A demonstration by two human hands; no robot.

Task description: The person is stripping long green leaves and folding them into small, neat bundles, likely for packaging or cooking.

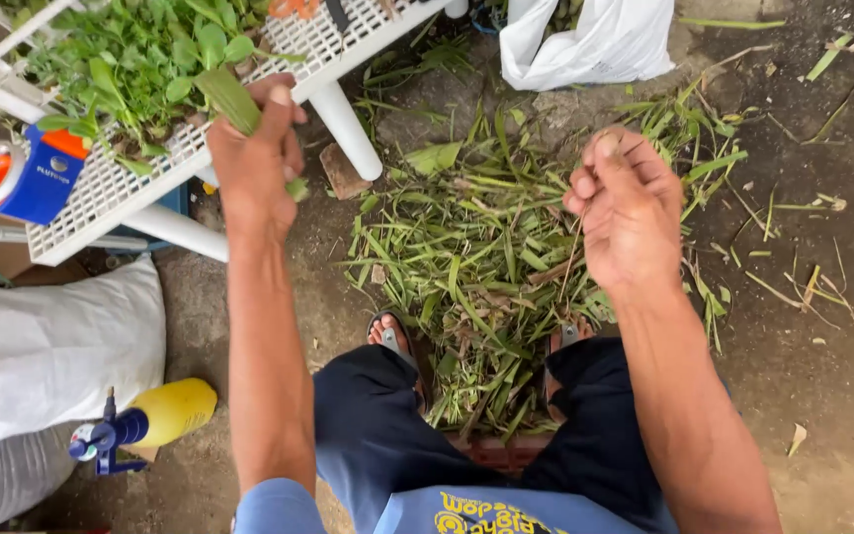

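A green leaf (234, 102) is sitting tight in the closed left hand (254, 158), and the right hand (625, 203) is pinching a thin brown strand (573, 252) over the leaf pile (476, 267).

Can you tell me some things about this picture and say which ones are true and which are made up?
1. The left hand holds a green leaf. True.
2. The right hand holds a pair of scissors. False: it pinches only a thin dry strand.
3. Green leaf trimmings lie in a pile on the ground between the feet. True.
4. The spray bottle is red. False: it is yellow with a blue nozzle.
5. The tape dispenser lies on the ground. False: it sits on the white slatted rack.
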